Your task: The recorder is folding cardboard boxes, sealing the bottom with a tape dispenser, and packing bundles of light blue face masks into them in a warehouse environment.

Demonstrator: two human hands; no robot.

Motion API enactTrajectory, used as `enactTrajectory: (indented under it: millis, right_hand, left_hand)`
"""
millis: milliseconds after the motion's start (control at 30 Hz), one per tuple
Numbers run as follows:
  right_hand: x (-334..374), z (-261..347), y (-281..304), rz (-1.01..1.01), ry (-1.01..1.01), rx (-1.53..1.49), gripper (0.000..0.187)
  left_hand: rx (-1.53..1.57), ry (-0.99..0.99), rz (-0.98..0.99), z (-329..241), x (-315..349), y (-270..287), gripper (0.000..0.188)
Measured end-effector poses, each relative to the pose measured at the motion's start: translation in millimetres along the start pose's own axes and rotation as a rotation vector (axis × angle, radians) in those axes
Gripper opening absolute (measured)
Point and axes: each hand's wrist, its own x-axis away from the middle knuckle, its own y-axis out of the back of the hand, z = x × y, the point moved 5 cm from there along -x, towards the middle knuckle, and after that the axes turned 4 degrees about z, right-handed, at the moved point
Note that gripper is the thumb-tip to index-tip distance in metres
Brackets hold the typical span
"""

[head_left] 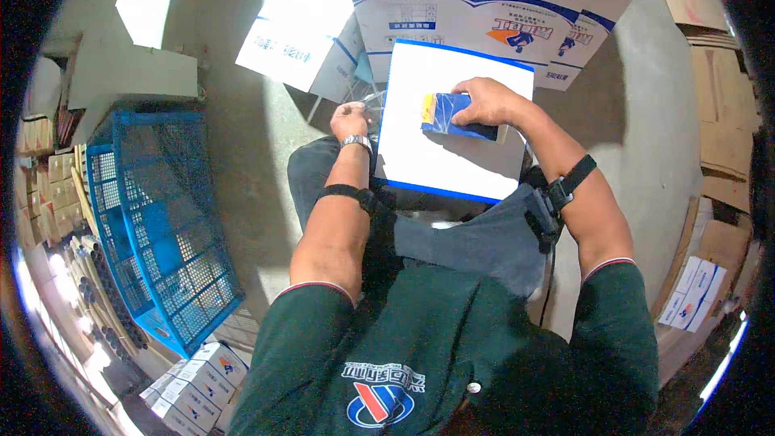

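Clock set on centre of view, 12 = away from wearer.

R hand (488, 105): approx 1–2 o'c. Palm down, wrist fairly straight, forearm angling in from elbow at approx 4 o'c. Grip: closed round a small blue/yellow box (442, 113), thumb on near side, fingers over far side; hand covers R end of box. Yellow end points to 9 o'c; shiny streaks on blue face.

Box at approx 1 o'c, over the middle of a white panel w/ blue edges (412, 165). Can't tell if box rests on panel or is just clear of it. Panel lies over wearer's lap, tilted slightly clockwise.

L hand (350, 121): approx 11 o'c, just off panel's L edge. Forearm nearly straight up from elbow at approx 7 o'c; back of hand up, fingers curled. Grip: narrow, fingertips pinched on clear film (374, 100). Metal watch (355, 142) on L wrist; blk strap on each forearm.

Surroundings: lg white/blue cartons (436, 4) at 12–1 o'c, beyond panel. Blue mesh crate (165, 250) approx 9 o'c. Stack of sm white cartons (194, 391) 7–8 o'c. Flattened brown cardboard (718, 113) 2–3 o'c.
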Motion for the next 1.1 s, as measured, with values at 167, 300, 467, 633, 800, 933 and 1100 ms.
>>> enactTrajectory:
  millis: [167,300,467,633,800,933,1100]
  right_hand:
    - [3,11,3,0.112,-0.071,-0.039,0.070]
    - [5,6,4,0.101,-0.080,-0.071,0.069]
    - [7,4,3,0.126,-0.080,-0.018,0.065]
    - [31,-12,13,0.048,0.016,-0.081,0.062]
    - [98,-64,33,-0.016,0.026,-0.074,0.064]
    - [166,-107,48,0.028,-0.038,-0.101,0.065]
    - [236,-174,51,0.057,-0.304,-0.108,0.064]
  left_hand:
    - [-0.729,-0.037,-0.033,11,0,-4,0.036]
    - [-0.690,-0.080,0.050,-10,-1,-19,0.065]
    - [-0.894,-0.430,0.351,-43,42,-61,0.058]
    - [-0.993,-0.323,0.375,-40,47,-65,0.060]
    - [-0.975,-0.292,0.335,-40,52,-67,0.066]
    - [-1.008,-0.311,0.332,-34,47,-67,0.066]
    - [-1.018,-0.262,0.300,-33,46,-65,0.064]
